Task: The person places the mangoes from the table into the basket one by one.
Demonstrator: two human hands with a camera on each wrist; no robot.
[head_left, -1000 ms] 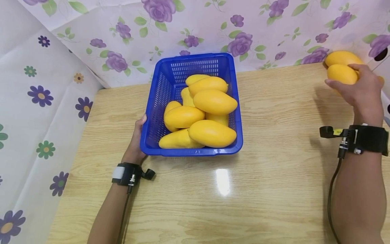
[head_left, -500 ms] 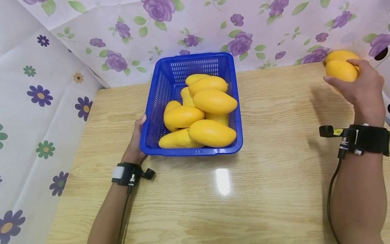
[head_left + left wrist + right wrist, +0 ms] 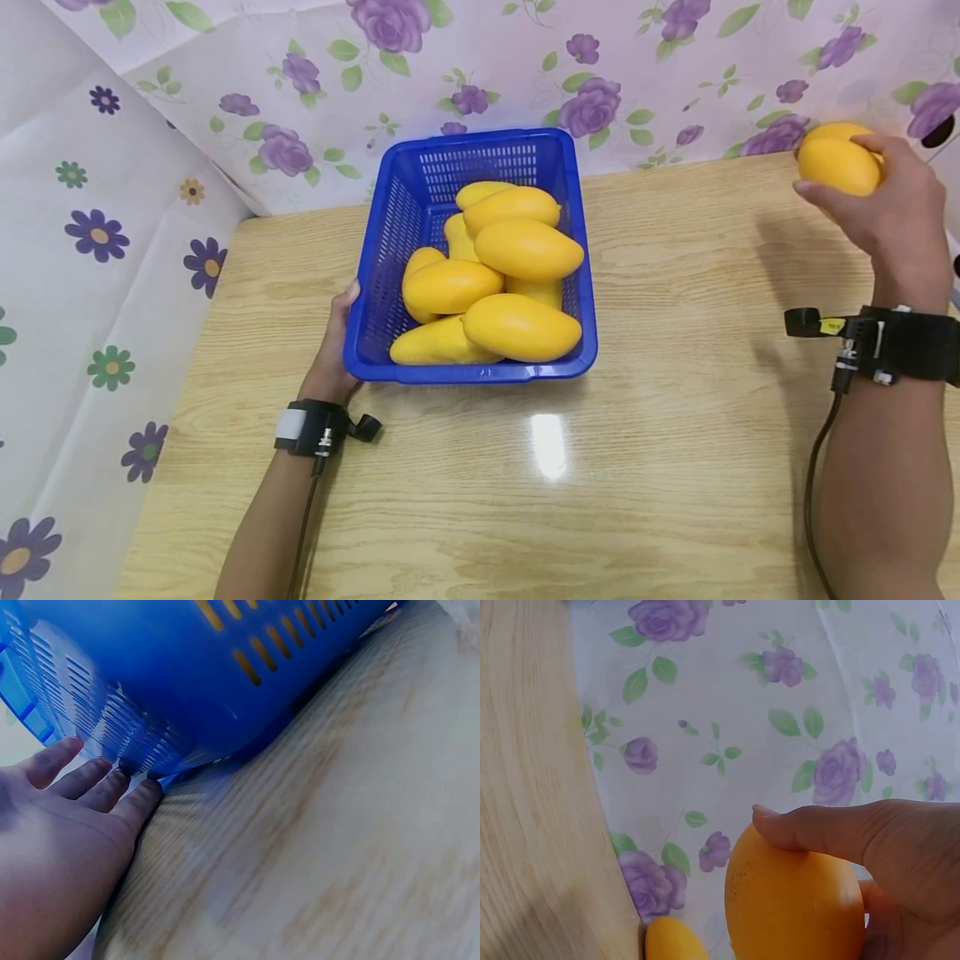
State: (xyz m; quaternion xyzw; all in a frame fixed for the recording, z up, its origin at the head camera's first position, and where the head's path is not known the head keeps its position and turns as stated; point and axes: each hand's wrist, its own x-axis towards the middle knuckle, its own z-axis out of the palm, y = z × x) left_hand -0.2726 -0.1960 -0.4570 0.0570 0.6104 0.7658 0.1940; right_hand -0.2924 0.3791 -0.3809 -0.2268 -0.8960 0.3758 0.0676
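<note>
Yellow mangoes (image 3: 522,327) lie piled in a blue plastic basket (image 3: 468,372) with slotted walls. My left hand (image 3: 335,346) is at the basket's left side; in the left wrist view its fingers (image 3: 82,778) are extended and touch the outer wall. Far to the right, my right hand (image 3: 903,200) grips a mango (image 3: 838,167), thumb on one side and fingers on the other. The right wrist view has this held mango (image 3: 795,900) close up, with the fingers partly hidden behind it. Another mango (image 3: 673,941) lies beyond it by the wall, mostly covered in the head view.
The basket stands on a wood-grain table (image 3: 675,467) near the back wall, which has a purple-flower covering (image 3: 495,50). A second flowered sheet (image 3: 45,275) borders the left. Each wrist wears a black strap (image 3: 911,343) with a camera and cable.
My right hand has raised its mango slightly towards the back wall, over the one behind. The left hand and the basket have stayed almost in place.
</note>
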